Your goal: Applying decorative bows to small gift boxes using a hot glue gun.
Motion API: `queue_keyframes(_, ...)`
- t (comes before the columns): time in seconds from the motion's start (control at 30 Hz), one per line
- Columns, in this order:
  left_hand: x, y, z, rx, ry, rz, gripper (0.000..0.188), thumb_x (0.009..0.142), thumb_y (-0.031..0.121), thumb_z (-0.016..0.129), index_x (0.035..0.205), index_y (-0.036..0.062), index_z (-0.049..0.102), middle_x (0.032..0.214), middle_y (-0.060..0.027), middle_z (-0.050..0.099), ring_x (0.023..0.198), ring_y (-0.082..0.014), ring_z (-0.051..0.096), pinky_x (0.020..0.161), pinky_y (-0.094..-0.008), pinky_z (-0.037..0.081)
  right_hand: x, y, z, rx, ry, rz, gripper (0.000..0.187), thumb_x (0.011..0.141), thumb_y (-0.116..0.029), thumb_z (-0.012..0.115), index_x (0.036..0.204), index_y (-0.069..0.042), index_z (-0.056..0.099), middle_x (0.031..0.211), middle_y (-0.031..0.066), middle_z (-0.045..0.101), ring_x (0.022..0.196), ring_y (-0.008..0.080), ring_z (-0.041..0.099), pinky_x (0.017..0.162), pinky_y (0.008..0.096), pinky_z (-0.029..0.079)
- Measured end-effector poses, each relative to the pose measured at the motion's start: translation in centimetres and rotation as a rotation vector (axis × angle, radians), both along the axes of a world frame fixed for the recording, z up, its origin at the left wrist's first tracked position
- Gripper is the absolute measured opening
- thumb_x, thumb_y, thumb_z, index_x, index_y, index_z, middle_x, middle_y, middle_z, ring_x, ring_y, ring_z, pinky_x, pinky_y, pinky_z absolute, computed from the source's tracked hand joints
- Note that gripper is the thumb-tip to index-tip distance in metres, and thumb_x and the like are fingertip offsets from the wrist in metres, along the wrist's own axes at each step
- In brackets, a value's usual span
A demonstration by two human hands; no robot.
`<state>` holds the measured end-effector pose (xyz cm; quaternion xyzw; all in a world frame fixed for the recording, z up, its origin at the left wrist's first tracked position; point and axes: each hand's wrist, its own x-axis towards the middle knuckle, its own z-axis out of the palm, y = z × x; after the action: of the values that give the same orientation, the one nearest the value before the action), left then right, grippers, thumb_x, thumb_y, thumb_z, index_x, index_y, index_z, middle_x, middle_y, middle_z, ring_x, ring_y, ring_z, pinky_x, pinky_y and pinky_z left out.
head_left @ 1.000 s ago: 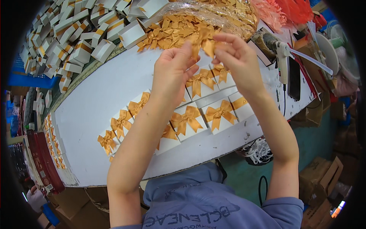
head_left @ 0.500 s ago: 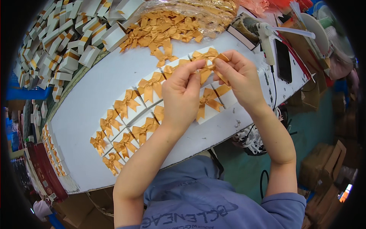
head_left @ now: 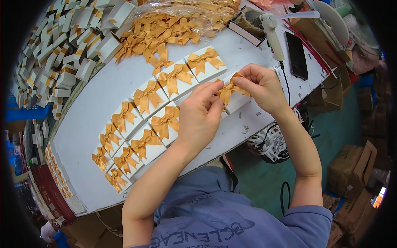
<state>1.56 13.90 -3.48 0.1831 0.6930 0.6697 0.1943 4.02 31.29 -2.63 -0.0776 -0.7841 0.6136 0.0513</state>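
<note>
A gold satin bow (head_left: 227,91) lies on a white box (head_left: 238,102) at the right end of the near row, stretched between my hands. My left hand (head_left: 201,118) has its fingertips closed at the bow's left loop, and the hand hides part of the box beside it. At the other loop, my right hand (head_left: 263,89) pinches the ribbon between thumb and forefinger. Left of them stand two rows of white boxes, each topped with a gold bow; one finished box (head_left: 205,64) is at the far row's right end.
Loose gold bows (head_left: 159,35) are heaped at the back beside clear plastic wrap (head_left: 206,16). Many white boxes (head_left: 68,74) pile up at the far left. A glue gun (head_left: 271,35), a black phone (head_left: 296,56) and a dark box (head_left: 247,27) lie at the back right of the table (head_left: 82,128).
Both hands have come nearer and lower with the bow, from above the far row onto the near row's right-end box. The view has shifted slightly.
</note>
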Motion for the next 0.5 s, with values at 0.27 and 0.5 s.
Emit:
queue_keyframes(0.27, 0.5, 0.3, 0.0, -0.138, 0.173, -0.009, 0.026, 0.081, -0.005, 0.054, 0.107, -0.0056, 0.057, 0.096, -0.0075, 0.056, 0.070, -0.0090, 0.058, 0.064, -0.0220, 0.050, 0.1, 0.4, -0.1, 0.075, -0.019, 0.017, 0.011, 0.078, -0.008, 0.063, 0.077, 0.002, 0.061, 0.058, -0.0016, 0.055, 0.053, 0.0015, 0.045, 0.047, 0.0180, 0.036)
queue_keyframes(0.5, 0.6, 1.3, -0.2, -0.543, 0.784, -0.016, 0.028, 0.074, 0.005, 0.064, 0.102, -0.0006, 0.060, 0.101, -0.0110, 0.056, 0.090, -0.0230, 0.055, 0.076, -0.0340, 0.044, 0.1, 0.8, -1.8, 0.211, -0.014, -0.035, 0.010, 0.076, -0.008, 0.064, 0.078, 0.001, 0.062, 0.058, 0.0032, 0.058, 0.052, 0.0055, 0.050, 0.048, 0.0208, 0.040)
